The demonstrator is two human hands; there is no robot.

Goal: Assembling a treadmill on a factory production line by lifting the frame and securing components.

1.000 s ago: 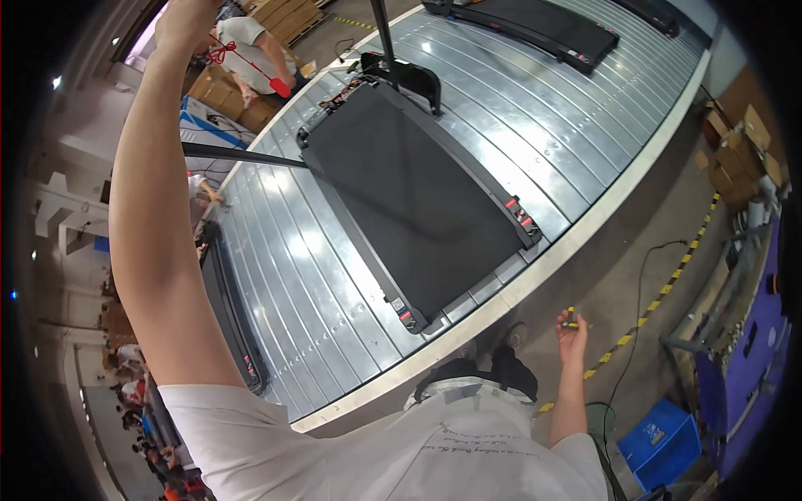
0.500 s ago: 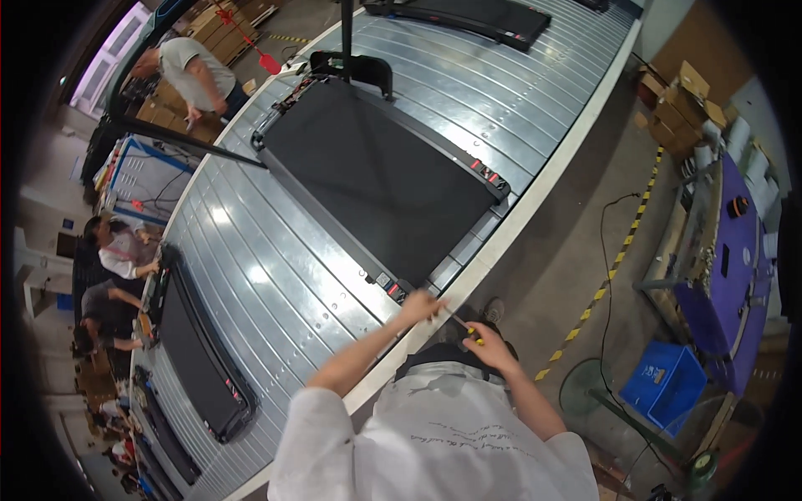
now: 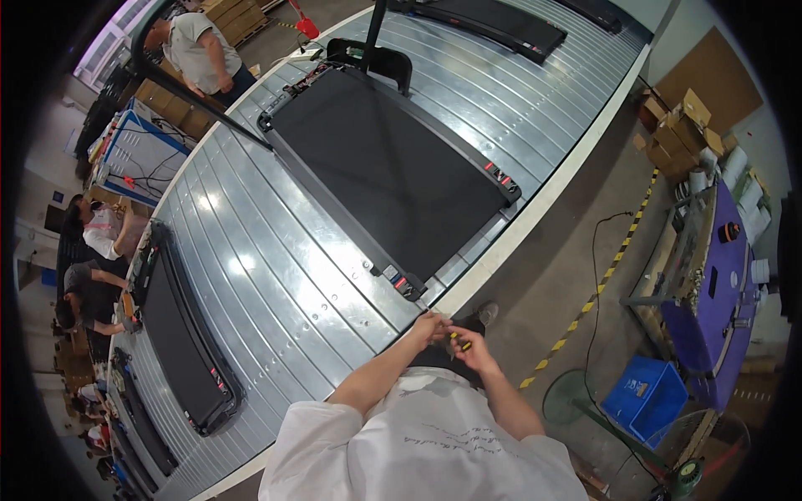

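Observation:
My left hand (image 3: 429, 326) and my right hand (image 3: 474, 350) are together in front of my chest, just off the near edge of the metal slat conveyor (image 3: 276, 275). Between them is a small tool with a yellow and black handle (image 3: 458, 338). My right hand grips the handle and my left hand's fingers are closed at its other end. A black treadmill deck (image 3: 384, 167) lies on the conveyor straight ahead, and its near corner with red parts (image 3: 399, 282) is the closest thing to my hands.
More treadmill decks lie on the conveyor at left (image 3: 180, 334) and far top (image 3: 493, 21). Several people work along the left side. On the right are a blue crate (image 3: 647, 399), a purple table (image 3: 718, 292), a floor fan (image 3: 576, 401), striped floor tape (image 3: 601, 288) and cardboard boxes (image 3: 677, 125).
A second ago my left arm was raised high and my right hand held the tool alone. The left arm came down, and both hands now meet on the tool.

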